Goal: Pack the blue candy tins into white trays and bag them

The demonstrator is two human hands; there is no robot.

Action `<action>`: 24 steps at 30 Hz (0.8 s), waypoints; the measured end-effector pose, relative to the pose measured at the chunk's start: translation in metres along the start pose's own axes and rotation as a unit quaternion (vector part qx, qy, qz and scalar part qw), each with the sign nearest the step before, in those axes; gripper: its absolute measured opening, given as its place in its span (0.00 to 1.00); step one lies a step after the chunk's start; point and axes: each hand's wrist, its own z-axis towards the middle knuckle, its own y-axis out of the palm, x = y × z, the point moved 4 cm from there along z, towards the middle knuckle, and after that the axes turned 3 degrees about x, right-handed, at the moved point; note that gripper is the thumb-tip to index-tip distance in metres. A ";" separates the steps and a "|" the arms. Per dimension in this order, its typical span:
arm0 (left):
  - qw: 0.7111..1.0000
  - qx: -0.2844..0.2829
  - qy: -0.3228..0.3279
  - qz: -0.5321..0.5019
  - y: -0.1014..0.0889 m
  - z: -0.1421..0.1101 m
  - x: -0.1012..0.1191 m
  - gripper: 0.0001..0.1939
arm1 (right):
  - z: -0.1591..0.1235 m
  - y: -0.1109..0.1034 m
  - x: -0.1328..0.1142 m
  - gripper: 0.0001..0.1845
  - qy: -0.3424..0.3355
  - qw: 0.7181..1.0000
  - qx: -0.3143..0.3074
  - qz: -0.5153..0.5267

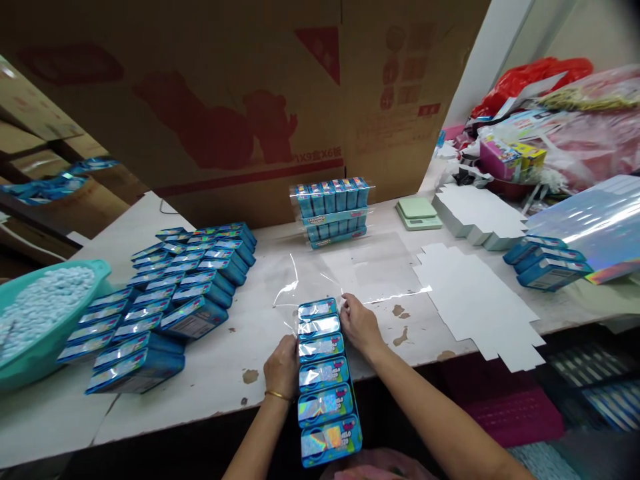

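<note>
A single-file row of several small blue candy packs [323,375] reaches over the table's front edge toward me, with shiny labels facing up. Along its left side my left hand [281,368], with a gold bangle at the wrist, is closed against the packs. My right hand [361,325] is pinched at the far right corner of the row, where transparent film [380,280] lies over the table; its fingertips are partly hidden. Farther back stands a film-wrapped bundle [333,210] of similar blue packs in two tiers.
Many blue packs [175,287] stand in rows at left, beside a teal basin [103,272] of pale pellets. Flat white card cutouts [473,293], a green scale [419,212] and a few blue packs [547,263] are at right. A large carton [240,40] walls off the back.
</note>
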 end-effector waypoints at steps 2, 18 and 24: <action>1.000 0.002 0.005 -0.003 -0.001 0.000 0.000 0.08 | 0.000 0.003 0.001 0.10 0.003 0.998 -0.012 -0.066; 0.993 -0.009 0.097 -0.064 -0.003 -0.006 0.001 0.11 | -0.032 -0.005 0.001 0.10 -0.169 0.975 0.006 -0.144; 0.995 -0.050 0.066 -0.053 -0.008 0.005 0.002 0.10 | -0.036 -0.004 0.003 0.09 -0.204 0.965 -0.027 -0.163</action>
